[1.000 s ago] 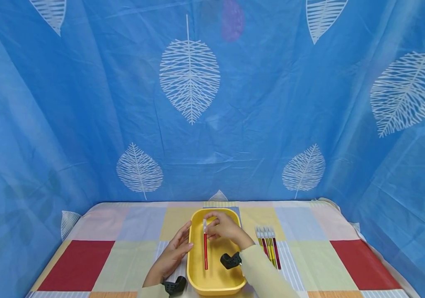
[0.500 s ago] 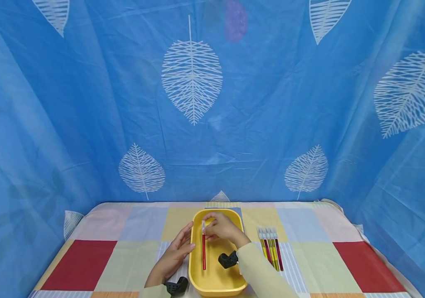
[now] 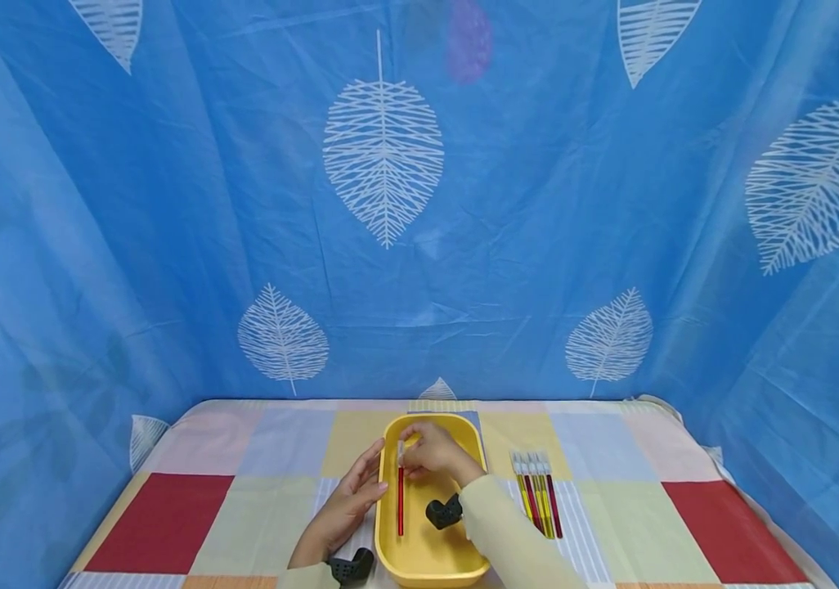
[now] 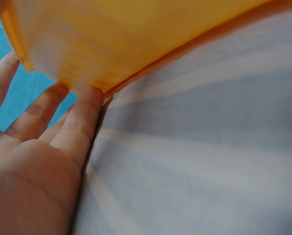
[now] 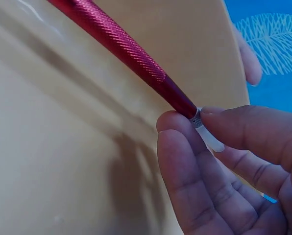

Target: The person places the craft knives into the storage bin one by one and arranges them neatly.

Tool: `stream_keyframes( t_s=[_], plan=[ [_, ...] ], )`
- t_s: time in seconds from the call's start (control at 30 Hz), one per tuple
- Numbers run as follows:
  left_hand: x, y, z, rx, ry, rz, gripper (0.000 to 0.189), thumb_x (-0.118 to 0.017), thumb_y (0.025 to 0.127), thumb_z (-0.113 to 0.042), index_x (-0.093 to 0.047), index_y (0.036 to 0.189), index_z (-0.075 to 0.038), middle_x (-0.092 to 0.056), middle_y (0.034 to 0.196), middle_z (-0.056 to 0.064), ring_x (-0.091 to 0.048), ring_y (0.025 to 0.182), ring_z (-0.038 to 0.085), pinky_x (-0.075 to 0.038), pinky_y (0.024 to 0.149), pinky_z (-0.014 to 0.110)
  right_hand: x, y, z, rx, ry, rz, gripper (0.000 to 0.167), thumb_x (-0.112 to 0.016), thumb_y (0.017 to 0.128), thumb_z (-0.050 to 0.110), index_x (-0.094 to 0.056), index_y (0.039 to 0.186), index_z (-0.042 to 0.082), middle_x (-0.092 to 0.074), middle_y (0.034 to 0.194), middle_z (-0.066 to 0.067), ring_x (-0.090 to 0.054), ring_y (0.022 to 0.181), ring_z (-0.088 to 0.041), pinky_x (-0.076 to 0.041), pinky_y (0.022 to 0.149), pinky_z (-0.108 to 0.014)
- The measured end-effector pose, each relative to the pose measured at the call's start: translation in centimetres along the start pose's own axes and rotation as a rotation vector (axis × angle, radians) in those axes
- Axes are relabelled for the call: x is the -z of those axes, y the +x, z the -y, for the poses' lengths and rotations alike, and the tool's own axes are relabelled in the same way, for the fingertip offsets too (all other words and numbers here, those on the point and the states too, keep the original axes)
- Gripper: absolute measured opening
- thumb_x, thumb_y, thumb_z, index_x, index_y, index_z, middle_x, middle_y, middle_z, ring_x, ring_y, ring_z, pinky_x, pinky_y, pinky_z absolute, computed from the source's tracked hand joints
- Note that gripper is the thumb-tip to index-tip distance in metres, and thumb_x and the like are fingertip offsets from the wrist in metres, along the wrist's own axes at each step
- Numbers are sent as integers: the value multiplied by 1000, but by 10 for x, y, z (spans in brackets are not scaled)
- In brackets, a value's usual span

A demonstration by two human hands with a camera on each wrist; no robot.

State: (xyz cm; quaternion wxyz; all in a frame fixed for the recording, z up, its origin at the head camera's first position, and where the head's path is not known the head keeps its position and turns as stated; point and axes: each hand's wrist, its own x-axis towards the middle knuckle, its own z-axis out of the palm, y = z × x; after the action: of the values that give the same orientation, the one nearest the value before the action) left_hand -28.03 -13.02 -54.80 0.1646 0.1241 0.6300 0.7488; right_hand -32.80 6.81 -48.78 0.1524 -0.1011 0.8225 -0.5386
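Observation:
A red craft knife (image 3: 401, 501) with a knurled handle and a translucent cap lies lengthwise over the left side of the yellow tray (image 3: 428, 573). My right hand (image 3: 430, 451) is inside the tray's far end. In the right wrist view, thumb and fingertips pinch the knife (image 5: 131, 54) at its metal collar by the cap. My left hand (image 3: 346, 503) is at the tray's left side with its fingers extended. The left wrist view shows its fingertips (image 4: 89, 98) touching the outer wall of the tray (image 4: 111, 39).
Several more capped craft knives (image 3: 537, 495), red and yellow, lie side by side on the patchwork cloth (image 3: 272, 507) to the right of the tray. A blue curtain (image 3: 464, 327) with leaf prints stands behind the table and at both sides.
My right hand and the red craft knife have shifted slightly left toward the tray's left wall and lower. The left hand stays at the tray's side. The head view has turned slightly left.

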Motion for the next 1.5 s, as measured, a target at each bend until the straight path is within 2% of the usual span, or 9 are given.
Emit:
stream_keyframes(
  t_s=[0.23,0.43,0.77,1.1,1.3,1.5],
  plan=[
    [-1,-2,1,3,-9,7,82,-60,109,-12,-9,173,-2,-10,175,34,-19,161,52,-33,127,51,-8,2,-6,-42,-21,12,30,-74,94,-9,-65,122,-5,-65,70,-8,-64,56,-15,-65,62,-31],
    [-2,-1,2,-1,-16,28,81,-58,110,-12,-8,173,-1,-8,175,36,-17,160,54,-37,125,49,-11,0,-13,-66,1,-1,30,-75,93,-9,-64,121,-4,-65,70,-8,-64,56,-13,-65,62,-31],
    [-3,-1,4,15,5,-12,81,-61,110,-14,-13,173,-2,-12,175,35,-19,160,54,-33,126,56,-16,1,-16,-40,1,-10,28,-78,91,-10,-67,117,-5,-65,71,-8,-64,57,-13,-65,60,-31],
    [-3,-1,3,9,10,-21,80,-61,110,-15,-13,173,-3,-12,175,35,-20,160,54,-35,125,57,-18,4,-18,-54,-6,-26,28,-78,91,-12,-68,116,-5,-63,74,-9,-65,57,-14,-65,60,-31],
    [-2,-1,3,12,10,-20,80,-61,110,-15,-12,173,-3,-12,174,35,-21,160,54,-34,125,57,-16,4,-14,-53,-11,-6,31,-78,90,-12,-66,118,-4,-64,74,-8,-66,58,-15,-65,61,-32],
    [0,1,2,9,13,-16,81,-61,110,-15,-13,173,-2,-13,175,34,-22,160,53,-36,125,54,-10,1,-5,-37,-8,23,32,-74,91,-10,-65,122,-7,-66,76,-9,-69,63,-19,-67,67,-36]
  ],
)
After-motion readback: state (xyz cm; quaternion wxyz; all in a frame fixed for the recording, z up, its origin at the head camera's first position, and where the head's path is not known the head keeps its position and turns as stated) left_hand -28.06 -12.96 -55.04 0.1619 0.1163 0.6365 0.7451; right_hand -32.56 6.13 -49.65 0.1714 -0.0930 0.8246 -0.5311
